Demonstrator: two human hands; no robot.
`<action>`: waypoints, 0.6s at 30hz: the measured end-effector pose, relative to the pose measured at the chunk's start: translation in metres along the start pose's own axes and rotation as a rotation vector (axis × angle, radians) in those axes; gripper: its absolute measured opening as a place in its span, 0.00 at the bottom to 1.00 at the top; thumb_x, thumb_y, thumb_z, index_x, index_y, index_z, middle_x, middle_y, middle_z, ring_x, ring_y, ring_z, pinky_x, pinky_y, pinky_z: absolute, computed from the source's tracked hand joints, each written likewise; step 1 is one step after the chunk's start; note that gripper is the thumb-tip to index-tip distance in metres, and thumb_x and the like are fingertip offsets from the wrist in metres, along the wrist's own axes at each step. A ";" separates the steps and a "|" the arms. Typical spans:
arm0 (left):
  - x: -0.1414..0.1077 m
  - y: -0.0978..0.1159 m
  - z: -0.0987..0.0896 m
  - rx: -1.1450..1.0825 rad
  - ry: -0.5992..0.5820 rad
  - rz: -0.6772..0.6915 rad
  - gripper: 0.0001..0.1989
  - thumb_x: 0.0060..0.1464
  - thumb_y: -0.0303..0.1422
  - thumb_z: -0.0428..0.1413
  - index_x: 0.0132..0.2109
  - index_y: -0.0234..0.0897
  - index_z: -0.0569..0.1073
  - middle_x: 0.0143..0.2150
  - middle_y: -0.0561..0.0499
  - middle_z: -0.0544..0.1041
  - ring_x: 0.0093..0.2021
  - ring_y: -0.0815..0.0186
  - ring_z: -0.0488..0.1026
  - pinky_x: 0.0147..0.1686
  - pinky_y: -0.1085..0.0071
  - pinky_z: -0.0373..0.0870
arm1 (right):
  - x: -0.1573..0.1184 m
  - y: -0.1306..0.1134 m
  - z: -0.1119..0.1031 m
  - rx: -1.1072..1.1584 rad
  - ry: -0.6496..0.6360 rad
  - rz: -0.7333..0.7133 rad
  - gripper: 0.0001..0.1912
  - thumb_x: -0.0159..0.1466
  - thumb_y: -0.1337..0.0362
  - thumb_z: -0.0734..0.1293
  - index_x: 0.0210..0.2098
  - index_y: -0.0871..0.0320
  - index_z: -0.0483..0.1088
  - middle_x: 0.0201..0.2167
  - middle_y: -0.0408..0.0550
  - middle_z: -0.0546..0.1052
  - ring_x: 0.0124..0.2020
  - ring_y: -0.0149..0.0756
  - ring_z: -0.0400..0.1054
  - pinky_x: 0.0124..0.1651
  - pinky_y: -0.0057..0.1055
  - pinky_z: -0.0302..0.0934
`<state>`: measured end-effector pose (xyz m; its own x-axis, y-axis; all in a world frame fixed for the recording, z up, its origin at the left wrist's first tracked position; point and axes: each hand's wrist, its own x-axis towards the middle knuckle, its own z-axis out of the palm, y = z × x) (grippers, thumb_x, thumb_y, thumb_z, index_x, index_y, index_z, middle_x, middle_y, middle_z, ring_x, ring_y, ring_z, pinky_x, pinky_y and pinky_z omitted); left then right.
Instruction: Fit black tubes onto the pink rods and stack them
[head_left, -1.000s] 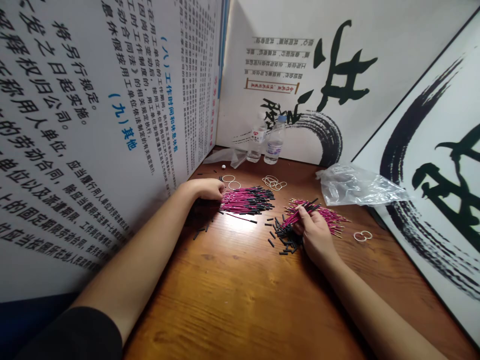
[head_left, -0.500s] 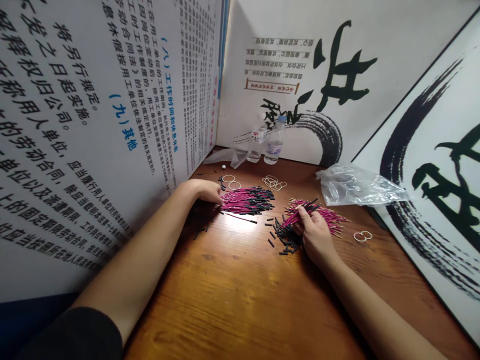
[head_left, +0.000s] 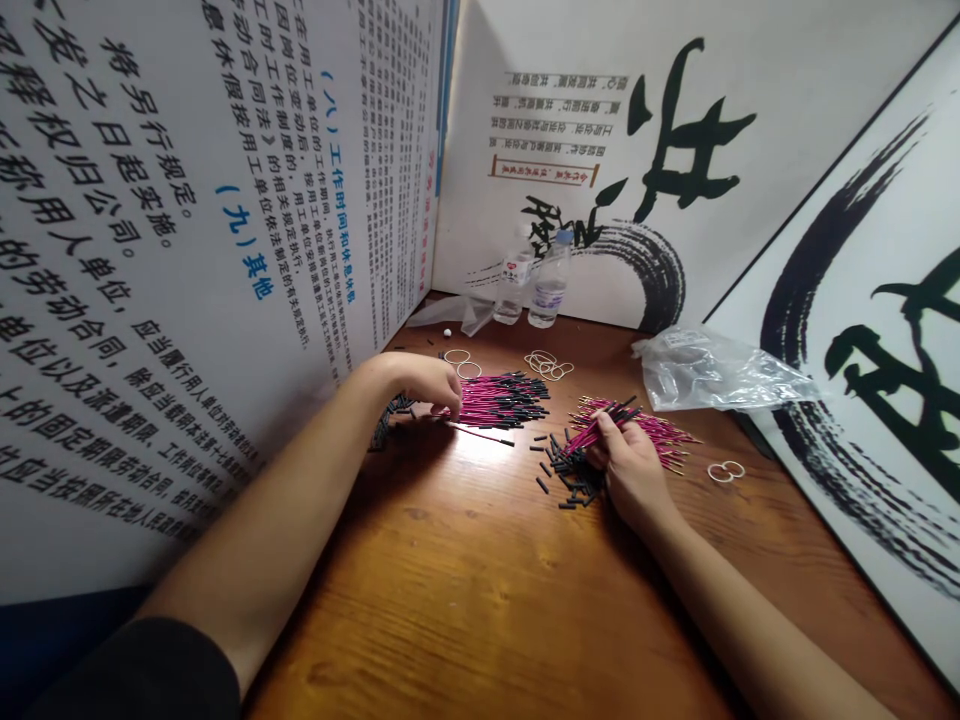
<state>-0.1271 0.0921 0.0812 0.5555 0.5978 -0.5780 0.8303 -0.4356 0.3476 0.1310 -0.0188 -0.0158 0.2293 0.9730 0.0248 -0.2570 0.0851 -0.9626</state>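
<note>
My left hand (head_left: 436,385) is closed at the left end of a pile of pink sticks with black tips (head_left: 502,400); what its fingers pinch is too small to make out. One black-tipped stick (head_left: 484,436) lies apart just below that pile. On the right, my right hand (head_left: 626,455) is closed around a small bunch of pink sticks (head_left: 592,432) with black ends. Behind and beside it spreads a second pile of pink sticks with pale tips (head_left: 671,440). Short black tubes (head_left: 574,480) are scattered under and left of my right hand.
Two plastic bottles (head_left: 550,285) stand at the back by the wall panels. A clear plastic bag (head_left: 712,370) lies at the back right. Pale rings (head_left: 549,366) lie behind the piles, and two more (head_left: 725,471) at the right. More black tubes (head_left: 382,425) lie at the left.
My left hand has moved slightly right, over the left end of the black-tipped pile, uncovering black tubes at the left. My right hand has stayed in place with its bunch.
</note>
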 end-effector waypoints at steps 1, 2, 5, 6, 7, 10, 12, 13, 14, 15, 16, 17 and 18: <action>0.000 0.002 0.001 -0.018 -0.031 -0.008 0.14 0.47 0.37 0.51 0.36 0.37 0.78 0.27 0.52 0.75 0.29 0.69 0.68 0.29 0.76 0.62 | 0.000 0.000 0.000 -0.003 -0.001 -0.003 0.23 0.54 0.49 0.72 0.27 0.55 0.56 0.15 0.32 0.55 0.15 0.22 0.47 0.18 0.22 0.42; 0.000 0.003 0.001 -0.026 -0.053 -0.028 0.14 0.47 0.37 0.52 0.36 0.37 0.79 0.26 0.53 0.75 0.28 0.69 0.67 0.29 0.76 0.62 | 0.000 0.000 0.000 -0.006 0.001 -0.007 0.23 0.54 0.49 0.72 0.27 0.55 0.56 0.15 0.32 0.55 0.15 0.22 0.48 0.18 0.22 0.43; -0.001 -0.001 0.000 0.002 -0.064 -0.121 0.12 0.45 0.36 0.54 0.34 0.36 0.79 0.26 0.52 0.76 0.28 0.68 0.68 0.28 0.75 0.61 | -0.001 -0.001 0.000 -0.008 0.005 -0.020 0.22 0.54 0.49 0.72 0.27 0.55 0.57 0.15 0.33 0.55 0.16 0.23 0.48 0.19 0.22 0.44; -0.001 -0.003 0.000 0.022 -0.056 -0.148 0.12 0.45 0.35 0.54 0.33 0.36 0.79 0.26 0.51 0.77 0.29 0.68 0.68 0.29 0.75 0.62 | -0.001 -0.001 0.001 -0.007 0.003 -0.022 0.22 0.55 0.49 0.72 0.27 0.55 0.57 0.15 0.33 0.55 0.16 0.23 0.48 0.19 0.22 0.44; -0.001 -0.006 -0.001 0.043 -0.043 -0.173 0.11 0.44 0.35 0.55 0.32 0.36 0.79 0.26 0.51 0.77 0.30 0.67 0.69 0.29 0.75 0.61 | -0.001 -0.001 0.001 -0.005 -0.001 -0.022 0.22 0.54 0.49 0.72 0.27 0.55 0.57 0.15 0.33 0.55 0.16 0.23 0.48 0.18 0.22 0.43; -0.001 -0.010 -0.002 0.044 -0.033 -0.188 0.12 0.46 0.35 0.53 0.33 0.36 0.80 0.27 0.50 0.78 0.31 0.67 0.70 0.30 0.75 0.61 | -0.001 -0.001 0.002 -0.002 -0.004 -0.018 0.22 0.54 0.49 0.72 0.27 0.55 0.57 0.15 0.32 0.55 0.16 0.23 0.48 0.18 0.22 0.43; 0.001 -0.010 -0.002 -0.002 -0.034 -0.109 0.14 0.47 0.36 0.53 0.37 0.37 0.80 0.28 0.51 0.78 0.30 0.68 0.70 0.30 0.75 0.61 | -0.001 -0.001 0.001 -0.008 0.000 -0.018 0.23 0.54 0.48 0.72 0.27 0.55 0.57 0.15 0.32 0.55 0.16 0.23 0.47 0.18 0.22 0.43; 0.002 -0.009 -0.002 -0.027 -0.037 -0.064 0.15 0.47 0.36 0.53 0.39 0.37 0.79 0.29 0.52 0.78 0.30 0.68 0.69 0.30 0.75 0.61 | -0.001 -0.001 0.001 -0.012 0.000 -0.017 0.23 0.54 0.48 0.72 0.27 0.55 0.57 0.15 0.32 0.55 0.16 0.23 0.47 0.18 0.22 0.43; 0.003 -0.008 -0.001 -0.046 -0.038 -0.032 0.15 0.47 0.37 0.53 0.40 0.38 0.79 0.29 0.52 0.78 0.29 0.68 0.69 0.30 0.75 0.62 | -0.001 0.000 0.001 -0.015 -0.002 -0.017 0.23 0.54 0.48 0.72 0.27 0.55 0.57 0.15 0.32 0.55 0.16 0.23 0.47 0.18 0.22 0.43; 0.004 -0.007 0.000 -0.056 -0.037 -0.016 0.16 0.47 0.37 0.53 0.41 0.38 0.79 0.29 0.52 0.78 0.29 0.69 0.69 0.30 0.75 0.62 | -0.001 0.000 0.000 -0.016 -0.002 -0.017 0.23 0.54 0.48 0.72 0.27 0.55 0.57 0.15 0.32 0.55 0.16 0.23 0.47 0.18 0.22 0.43; 0.004 -0.006 0.000 -0.059 -0.033 -0.014 0.16 0.47 0.37 0.53 0.41 0.37 0.79 0.29 0.52 0.78 0.28 0.69 0.68 0.30 0.75 0.62 | -0.001 -0.001 0.000 -0.017 -0.003 -0.017 0.23 0.54 0.48 0.72 0.27 0.55 0.57 0.15 0.32 0.55 0.16 0.23 0.47 0.18 0.22 0.43; 0.005 -0.006 0.001 -0.059 -0.024 -0.019 0.16 0.47 0.37 0.53 0.40 0.37 0.79 0.29 0.52 0.78 0.28 0.69 0.68 0.30 0.75 0.62 | -0.001 -0.001 0.000 -0.018 -0.004 -0.016 0.23 0.54 0.48 0.72 0.28 0.55 0.57 0.15 0.32 0.55 0.16 0.23 0.48 0.18 0.22 0.43; 0.005 -0.006 0.001 -0.060 -0.015 -0.025 0.15 0.46 0.36 0.53 0.39 0.36 0.79 0.29 0.51 0.78 0.27 0.69 0.68 0.30 0.75 0.62 | -0.001 -0.001 0.000 -0.019 -0.006 -0.015 0.23 0.54 0.48 0.72 0.27 0.55 0.57 0.15 0.32 0.55 0.16 0.23 0.48 0.18 0.22 0.43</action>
<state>-0.1292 0.0966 0.0756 0.5339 0.5980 -0.5977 0.8455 -0.3789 0.3762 0.1309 -0.0202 -0.0149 0.2276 0.9729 0.0407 -0.2357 0.0956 -0.9671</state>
